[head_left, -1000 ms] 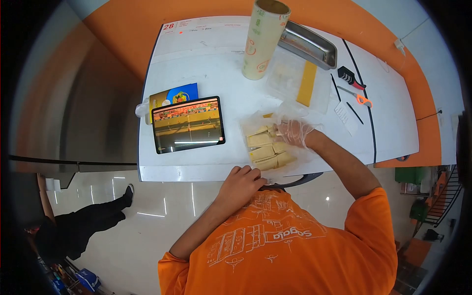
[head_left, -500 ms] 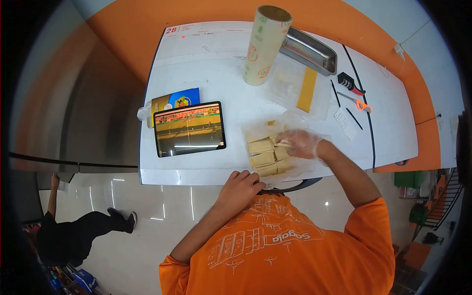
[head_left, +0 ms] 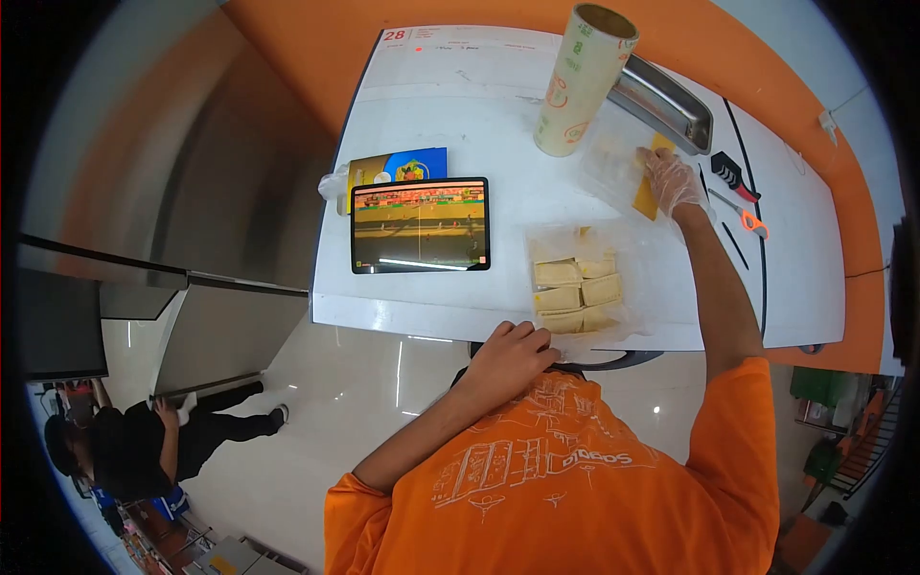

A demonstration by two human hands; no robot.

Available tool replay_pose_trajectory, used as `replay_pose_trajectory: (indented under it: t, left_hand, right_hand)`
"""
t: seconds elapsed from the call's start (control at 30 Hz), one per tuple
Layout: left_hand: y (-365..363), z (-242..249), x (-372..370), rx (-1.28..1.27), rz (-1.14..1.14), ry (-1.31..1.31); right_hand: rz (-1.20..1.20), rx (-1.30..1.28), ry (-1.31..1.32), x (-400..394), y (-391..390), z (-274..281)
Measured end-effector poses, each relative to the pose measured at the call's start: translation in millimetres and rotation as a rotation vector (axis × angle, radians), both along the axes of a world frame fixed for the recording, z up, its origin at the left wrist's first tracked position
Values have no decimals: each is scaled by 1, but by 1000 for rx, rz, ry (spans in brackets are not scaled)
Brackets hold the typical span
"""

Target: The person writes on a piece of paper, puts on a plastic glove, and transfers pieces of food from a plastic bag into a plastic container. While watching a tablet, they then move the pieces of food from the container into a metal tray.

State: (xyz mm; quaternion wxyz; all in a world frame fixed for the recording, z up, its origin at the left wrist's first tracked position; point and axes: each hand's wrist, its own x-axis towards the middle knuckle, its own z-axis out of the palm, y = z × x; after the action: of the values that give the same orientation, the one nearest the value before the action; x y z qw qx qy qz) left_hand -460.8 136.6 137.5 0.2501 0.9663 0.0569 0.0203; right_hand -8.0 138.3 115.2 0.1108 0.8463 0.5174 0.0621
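My right hand point(head_left: 674, 184), in a clear plastic glove, is over a flat yellow strip point(head_left: 647, 198) on a clear plastic container point(head_left: 608, 165); its fingertips touch the strip, but whether they grip it is unclear. Bare, my left hand point(head_left: 513, 356) rests at the table's front edge with its fingers curled, by the near edge of a clear plastic bag; anything under them is hidden. Several pale yellow folded pieces point(head_left: 578, 287) lie in rows in the bag, between the two hands.
A tablet point(head_left: 421, 225) leans on a blue and yellow box point(head_left: 422, 164) at left. A tall plastic-film roll point(head_left: 585, 81) stands behind, beside a metal tray point(head_left: 663, 103). Black-red sharpener point(head_left: 733, 176) and orange scissors point(head_left: 752, 223) lie right. A person in black point(head_left: 134, 450) is at far left.
My right hand has moved from the pale pieces up and back to the yellow strip. The camera view has shifted. At far left, the person in black has changed posture.
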Motion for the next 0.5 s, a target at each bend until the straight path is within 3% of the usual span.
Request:
replay_pose_trajectory:
  t: [0.1, 0.2, 0.27, 0.3, 0.37, 0.43, 0.5]
  left_hand:
    - [-1, -2, -4, -17, 31, -33]
    - [0, -3, -5, -21, 34, -66]
    - [1, -3, -5, -26, 37, -67]
    - [1, -4, -4, -29, 37, -71]
    - [1, -7, -3, -44, 44, -81]
    - [3, -7, -2, -49, 36, -82]
    - [2, -8, 1, -62, -3, -95]
  right_hand:
    - [-15, 49, 34, -10, -7, -3]
    - [83, 141, -99, -11, -21, 3]
    - [168, 377, -35, -23, -25, 27]
    - [169, 374, -40, -42, -27, 52]
    - [-15, 325, 692, -93, -34, 96]
    - [323, 64, 1056, -120, -48, 89]
    - [395, -318, 1139, -162, -53, 86]
